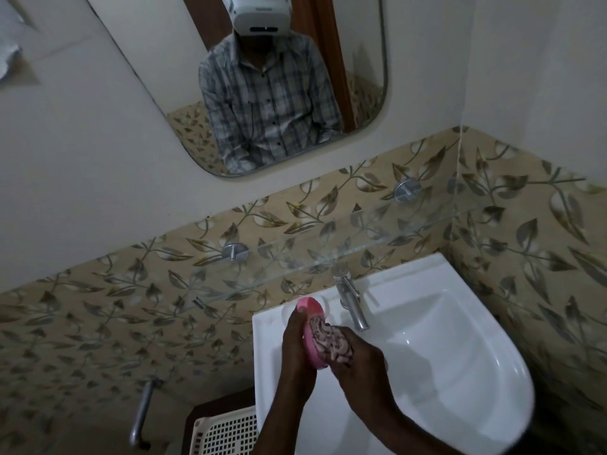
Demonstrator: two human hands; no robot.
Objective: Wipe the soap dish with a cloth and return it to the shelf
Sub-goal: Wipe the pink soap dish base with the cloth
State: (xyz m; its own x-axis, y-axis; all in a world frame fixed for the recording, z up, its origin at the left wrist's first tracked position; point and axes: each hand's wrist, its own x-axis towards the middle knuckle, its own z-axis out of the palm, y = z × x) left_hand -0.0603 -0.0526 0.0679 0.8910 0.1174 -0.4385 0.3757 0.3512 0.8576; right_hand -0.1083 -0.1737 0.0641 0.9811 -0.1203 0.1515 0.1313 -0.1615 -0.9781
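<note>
The oval pink soap dish (310, 330), smooth plastic, stands tilted in the left hand (295, 343), fingers clamped around it; right hand (359, 361) fingers press a crumpled patterned cloth (333, 344) against it.

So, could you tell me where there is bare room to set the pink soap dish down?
The glass shelf looks bare between its two metal brackets. The sink basin right of the tap is also free. It is crowded at the sink's left rim, where the left hand and right hand work the soap dish.
</note>
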